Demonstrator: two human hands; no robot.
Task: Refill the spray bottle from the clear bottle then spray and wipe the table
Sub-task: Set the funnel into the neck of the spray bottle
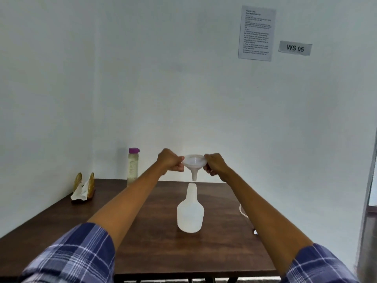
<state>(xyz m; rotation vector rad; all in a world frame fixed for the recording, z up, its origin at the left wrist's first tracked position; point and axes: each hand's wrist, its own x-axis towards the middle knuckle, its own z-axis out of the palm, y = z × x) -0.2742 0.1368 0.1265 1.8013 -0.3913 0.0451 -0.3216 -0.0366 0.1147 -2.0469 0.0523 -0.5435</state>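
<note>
A white spray bottle (190,211) stands upright, without its spray head, in the middle of the dark wooden table (142,231). Just above its open neck hangs a white funnel (194,163), spout down and a small gap clear of the neck. My left hand (170,162) pinches the funnel's left rim and my right hand (215,165) pinches its right rim. The clear bottle (133,166) with a purple cap stands at the back left of the table, capped and apart from both hands.
A golden napkin holder (84,185) with white tissues sits at the table's left edge. A white tube and small part, mostly hidden by my right forearm, lie at the right (243,213). White walls close in behind and left; a paper notice (256,33) hangs above.
</note>
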